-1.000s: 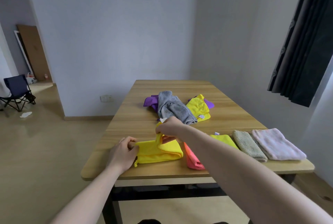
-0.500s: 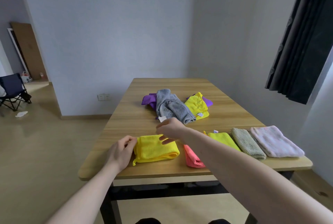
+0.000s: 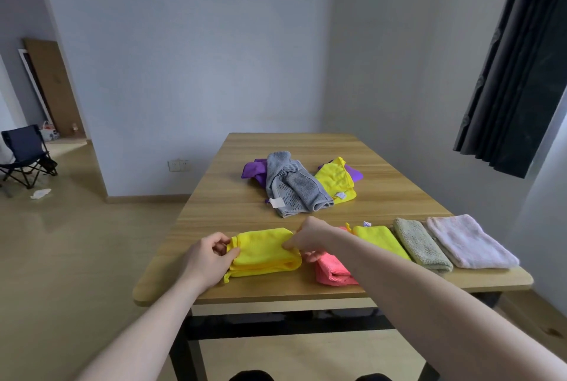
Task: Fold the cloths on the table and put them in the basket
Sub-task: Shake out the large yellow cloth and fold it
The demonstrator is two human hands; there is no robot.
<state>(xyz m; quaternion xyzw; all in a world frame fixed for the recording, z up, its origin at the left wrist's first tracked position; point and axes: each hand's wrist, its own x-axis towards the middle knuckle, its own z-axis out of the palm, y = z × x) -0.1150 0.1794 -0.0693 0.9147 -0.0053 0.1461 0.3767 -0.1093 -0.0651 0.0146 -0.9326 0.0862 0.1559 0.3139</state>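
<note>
A folded yellow cloth point(image 3: 264, 252) lies near the front edge of the wooden table point(image 3: 306, 147). My left hand point(image 3: 208, 255) pinches its left end. My right hand point(image 3: 310, 239) pinches its right end. To the right lie a folded pink cloth point(image 3: 333, 270), a folded yellow-green cloth point(image 3: 380, 238), a folded olive cloth point(image 3: 420, 244) and a folded pale pink cloth point(image 3: 469, 242). Farther back sits a loose heap: a grey cloth point(image 3: 291, 187), a purple cloth point(image 3: 254, 169) and a yellow cloth point(image 3: 336, 179). No basket is in view.
The table's front edge runs just below the folded cloths. A dark curtain point(image 3: 521, 58) hangs at the right. A folding chair point(image 3: 26, 153) stands far left on the floor. Bare tabletop stretches behind the heap.
My right hand laid the raised flap of the yellow cloth down flat, then came back to pinch its right end. My left hand stayed at the left end.
</note>
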